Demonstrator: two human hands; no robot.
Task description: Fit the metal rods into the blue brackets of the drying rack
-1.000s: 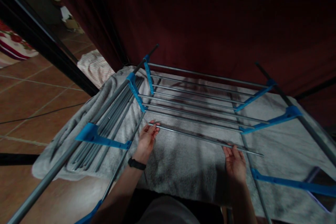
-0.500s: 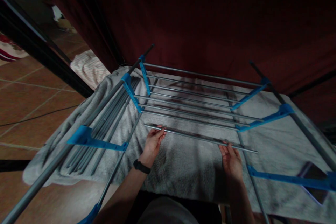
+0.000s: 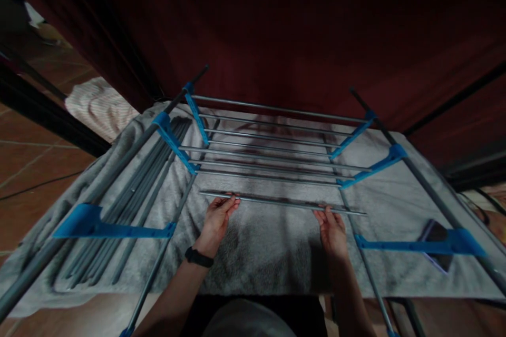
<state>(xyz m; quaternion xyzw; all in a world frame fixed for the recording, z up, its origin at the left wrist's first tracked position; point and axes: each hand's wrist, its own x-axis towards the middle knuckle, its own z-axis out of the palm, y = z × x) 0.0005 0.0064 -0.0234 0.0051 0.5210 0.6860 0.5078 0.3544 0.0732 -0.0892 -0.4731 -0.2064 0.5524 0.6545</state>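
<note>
A thin grey metal rod (image 3: pixel 276 202) lies across both my hands, roughly level. Near its left end, my left hand (image 3: pixel 219 216) pinches it between thumb and fingers; a dark band circles that wrist. My right hand (image 3: pixel 331 226) grips it toward the other end, fingers curled beneath. Beyond the rod stands a rack frame with blue plastic brackets (image 3: pixel 174 142) and several rods (image 3: pixel 272 158) spanning them. Closer to me, one blue bracket (image 3: pixel 118 229) on the left and another (image 3: pixel 419 247) on the right have no rods between them.
Several loose grey tubes (image 3: pixel 134 195) lie in a bundle at the left on a grey blanket (image 3: pixel 269 253). A phone (image 3: pixel 437 263) rests partly under the right bracket. Dark red curtain (image 3: pixel 276 26) hangs behind. Tiled floor (image 3: pixel 23 163) shows at the left.
The view has turned slightly right, so the rack appears further left. Both hands keep hold of the rod, which sits more nearly level in view.
</note>
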